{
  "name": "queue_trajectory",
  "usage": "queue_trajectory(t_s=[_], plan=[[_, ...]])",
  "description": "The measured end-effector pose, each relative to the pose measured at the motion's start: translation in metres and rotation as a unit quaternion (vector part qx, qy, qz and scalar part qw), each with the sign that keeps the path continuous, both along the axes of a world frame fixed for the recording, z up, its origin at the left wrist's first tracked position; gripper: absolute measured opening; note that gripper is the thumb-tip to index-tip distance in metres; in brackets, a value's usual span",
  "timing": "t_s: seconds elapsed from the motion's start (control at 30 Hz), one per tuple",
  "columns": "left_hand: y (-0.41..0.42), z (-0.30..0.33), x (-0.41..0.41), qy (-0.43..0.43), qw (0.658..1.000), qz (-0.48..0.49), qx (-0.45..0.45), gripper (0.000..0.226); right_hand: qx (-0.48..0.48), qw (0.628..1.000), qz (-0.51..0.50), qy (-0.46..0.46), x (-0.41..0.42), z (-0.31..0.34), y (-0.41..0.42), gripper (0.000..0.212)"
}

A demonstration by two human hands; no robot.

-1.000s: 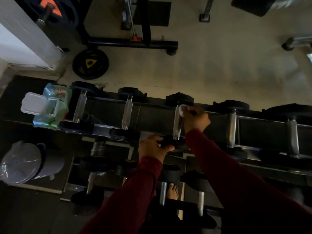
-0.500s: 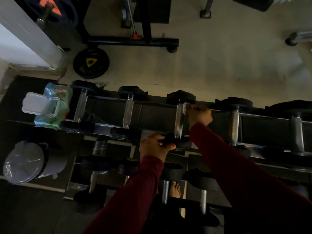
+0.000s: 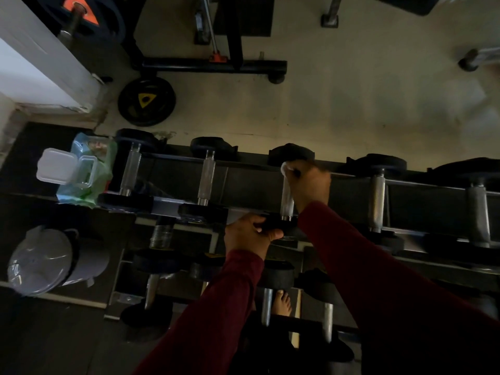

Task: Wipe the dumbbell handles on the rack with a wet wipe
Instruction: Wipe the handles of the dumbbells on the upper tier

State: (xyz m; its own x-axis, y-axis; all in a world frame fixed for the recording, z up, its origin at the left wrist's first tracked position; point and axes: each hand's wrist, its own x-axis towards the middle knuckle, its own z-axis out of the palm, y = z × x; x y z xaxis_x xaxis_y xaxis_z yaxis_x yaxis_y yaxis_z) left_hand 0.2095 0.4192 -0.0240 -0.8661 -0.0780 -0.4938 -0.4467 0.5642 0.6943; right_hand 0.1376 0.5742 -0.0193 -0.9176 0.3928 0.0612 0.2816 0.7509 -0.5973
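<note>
The room is a dim gym with a pale bare floor [image 3: 338, 109] beyond the rack and a dark mat [image 3: 40, 334] under it on the near side. A white wall panel [image 3: 32, 66] stands at the far left, with a bar loaded with a plate [image 3: 81, 14] just behind it. A black weight plate [image 3: 147, 102] with a yellow triangle lies flat on the floor, near the black base of a machine [image 3: 211, 66].

On the mat at the left sits a grey bin [image 3: 51, 262] with its lid closed. Above it, on the left end of the rack [image 3: 251, 185], lies a green wipe pack [image 3: 92, 171] with its white lid [image 3: 56, 165] flipped open. The rack's top shelf carries a row of dumbbells lying across it, each with black ends and a metal handle: the first dumbbell [image 3: 130, 171] just beside the pack, a second dumbbell [image 3: 207, 175] to its right, then the third dumbbell [image 3: 286, 196], on which both hands work. Lower shelves hold more dumbbells, partly hidden by the red sleeves [image 3: 216, 315].

The left hand [image 3: 250, 235] curls its fingers around the near black end of the third dumbbell. The right hand [image 3: 309, 185] is closed around the far part of that handle, fingers pressed together on a white wet wipe [image 3: 285, 167] that peeks out at the top of the grip. Further right lie two more dumbbells [image 3: 377, 201], well clear of the hands. A bare foot [image 3: 282, 303] shows between the lower shelves.
</note>
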Motion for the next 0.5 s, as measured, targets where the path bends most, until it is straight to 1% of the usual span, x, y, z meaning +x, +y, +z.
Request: queue_trajectory(t_s=[0.07, 0.1, 0.17, 0.23, 0.3, 0.37, 0.43, 0.5], plan=[[0.0, 0.0, 0.0, 0.001, 1.0, -0.005, -0.005, 0.053, 0.104, 0.99, 0.091, -0.015, -0.008, -0.001, -0.004, 0.015], [0.0, 0.0, 0.0, 0.002, 1.0, -0.006, -0.007, 0.054, 0.133, 0.984, 0.119, -0.027, -0.011, 0.0, -0.007, 0.016], [-0.001, 0.0, 0.0, 0.002, 1.0, -0.007, -0.007, 0.054, 0.147, 0.978, 0.143, -0.048, -0.015, 0.002, -0.009, 0.017], [0.0, 0.0, -0.001, 0.001, 1.0, -0.01, -0.013, 0.055, 0.139, 0.98, 0.135, -0.04, -0.013, 0.002, -0.005, 0.017], [0.001, 0.001, 0.0, 0.0, 1.0, -0.012, -0.018, 0.054, 0.082, 0.994, 0.071, -0.004, -0.004, 0.006, 0.0, 0.015], [0.001, 0.002, 0.0, -0.002, 1.0, -0.013, -0.013, 0.053, -0.01, 0.999, -0.031, 0.02, 0.005, 0.009, 0.003, 0.011], [0.0, 0.002, 0.0, -0.003, 1.0, -0.015, -0.01, 0.053, -0.111, 0.986, -0.127, 0.015, 0.009, 0.01, 0.005, 0.012], [-0.001, 0.002, 0.0, -0.003, 1.0, -0.017, -0.013, 0.052, -0.197, 0.96, -0.199, -0.016, 0.007, 0.01, 0.009, 0.017]])
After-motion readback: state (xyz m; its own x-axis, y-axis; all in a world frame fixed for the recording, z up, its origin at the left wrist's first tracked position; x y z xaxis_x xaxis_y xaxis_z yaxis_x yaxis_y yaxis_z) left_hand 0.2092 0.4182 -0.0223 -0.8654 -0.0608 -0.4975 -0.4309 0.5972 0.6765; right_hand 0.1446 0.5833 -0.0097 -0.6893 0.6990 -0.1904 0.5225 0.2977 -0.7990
